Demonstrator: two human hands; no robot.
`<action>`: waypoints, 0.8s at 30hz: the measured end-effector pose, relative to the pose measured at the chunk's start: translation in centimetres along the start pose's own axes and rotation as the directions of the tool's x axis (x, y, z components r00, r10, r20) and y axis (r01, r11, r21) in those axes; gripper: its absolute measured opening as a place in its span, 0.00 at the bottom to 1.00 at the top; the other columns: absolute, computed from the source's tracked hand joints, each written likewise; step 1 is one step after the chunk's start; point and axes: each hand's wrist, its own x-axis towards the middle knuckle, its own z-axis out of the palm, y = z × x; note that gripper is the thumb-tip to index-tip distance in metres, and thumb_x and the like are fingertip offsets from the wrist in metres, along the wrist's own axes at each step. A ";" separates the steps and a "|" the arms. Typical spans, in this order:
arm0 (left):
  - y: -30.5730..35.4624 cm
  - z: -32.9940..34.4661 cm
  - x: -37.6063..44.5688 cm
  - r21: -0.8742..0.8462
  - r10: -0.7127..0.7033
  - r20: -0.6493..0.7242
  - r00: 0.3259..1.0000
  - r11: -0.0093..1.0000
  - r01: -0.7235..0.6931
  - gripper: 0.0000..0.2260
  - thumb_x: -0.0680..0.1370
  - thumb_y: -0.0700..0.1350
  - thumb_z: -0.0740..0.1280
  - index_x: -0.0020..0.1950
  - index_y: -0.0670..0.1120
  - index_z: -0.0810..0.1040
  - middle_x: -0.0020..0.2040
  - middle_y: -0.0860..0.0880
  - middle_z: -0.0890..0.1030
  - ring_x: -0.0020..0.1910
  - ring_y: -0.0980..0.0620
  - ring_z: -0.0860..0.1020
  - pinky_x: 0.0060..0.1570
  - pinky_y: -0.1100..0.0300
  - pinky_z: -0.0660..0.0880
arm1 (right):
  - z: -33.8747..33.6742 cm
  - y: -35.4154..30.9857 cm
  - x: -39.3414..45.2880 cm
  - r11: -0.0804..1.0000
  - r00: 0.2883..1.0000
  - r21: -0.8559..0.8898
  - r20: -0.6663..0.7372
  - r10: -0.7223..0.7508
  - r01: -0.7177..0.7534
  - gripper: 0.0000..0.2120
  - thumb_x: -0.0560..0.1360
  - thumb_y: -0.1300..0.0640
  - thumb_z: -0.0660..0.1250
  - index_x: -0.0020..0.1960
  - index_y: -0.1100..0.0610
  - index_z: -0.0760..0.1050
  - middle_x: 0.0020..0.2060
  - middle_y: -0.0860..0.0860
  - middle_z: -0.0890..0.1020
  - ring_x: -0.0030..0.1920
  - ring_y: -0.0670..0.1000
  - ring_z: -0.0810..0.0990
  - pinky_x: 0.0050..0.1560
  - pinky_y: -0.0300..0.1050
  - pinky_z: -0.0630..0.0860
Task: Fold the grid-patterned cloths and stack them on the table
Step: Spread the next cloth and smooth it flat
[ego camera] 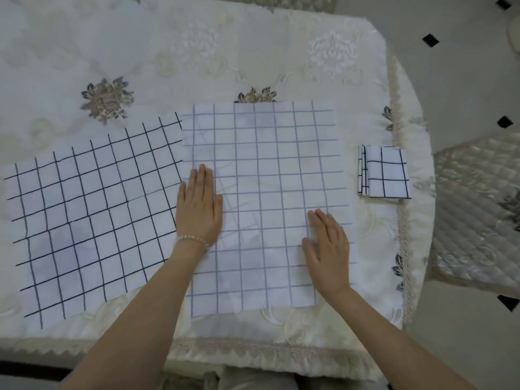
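Observation:
A white cloth with a pale blue grid (264, 170) lies spread flat in the middle of the table (197, 52). My left hand (199, 205) presses flat on its left edge, fingers straight. My right hand (326, 249) lies flat on its lower right part. To the left, a second white cloth with a dark grid (84, 220) lies unfolded and slightly tilted, its right edge tucked under the middle cloth. A small folded stack of dark-grid cloth (384, 172) sits near the table's right edge.
An embroidered cream tablecloth covers the table, with lace trim along the front edge (253, 350) and right edge. A quilted chair seat (478, 209) stands to the right over a tiled floor.

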 end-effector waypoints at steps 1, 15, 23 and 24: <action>0.0 0.0 0.0 0.009 0.002 -0.002 1.000 1.000 -0.002 0.26 0.81 0.50 0.44 0.78 0.42 0.48 0.78 0.46 0.50 0.77 0.50 0.47 0.75 0.50 0.45 | -0.3 -0.7 0.6 0.999 0.999 0.008 -0.017 0.044 -0.044 0.28 0.76 0.46 0.49 0.72 0.54 0.66 0.72 0.48 0.67 0.74 0.49 0.59 0.75 0.55 0.52; -0.4 0.5 0.3 0.012 0.006 -0.036 0.999 1.000 -0.006 0.26 0.81 0.51 0.45 0.77 0.43 0.51 0.78 0.47 0.52 0.77 0.52 0.48 0.75 0.51 0.46 | 2.4 -4.4 21.1 0.931 0.958 -0.227 0.097 -0.269 0.284 0.28 0.80 0.46 0.41 0.78 0.52 0.50 0.77 0.48 0.54 0.77 0.50 0.49 0.75 0.48 0.42; 3.3 -2.6 2.9 0.130 -0.091 -0.066 0.994 0.987 0.099 0.28 0.77 0.51 0.48 0.71 0.38 0.67 0.72 0.40 0.67 0.72 0.44 0.65 0.74 0.44 0.46 | -0.3 -0.9 24.8 0.959 0.992 -0.261 -0.022 -0.122 0.112 0.28 0.79 0.49 0.44 0.78 0.54 0.52 0.77 0.49 0.56 0.77 0.51 0.51 0.76 0.49 0.46; 5.0 -3.0 4.3 0.104 -0.068 -0.090 0.994 0.992 0.077 0.27 0.78 0.51 0.47 0.72 0.39 0.64 0.74 0.41 0.64 0.73 0.44 0.62 0.74 0.45 0.44 | -0.4 -0.8 24.8 0.959 0.992 -0.258 -0.018 -0.123 0.114 0.28 0.79 0.49 0.45 0.78 0.54 0.51 0.77 0.49 0.56 0.77 0.51 0.51 0.76 0.49 0.46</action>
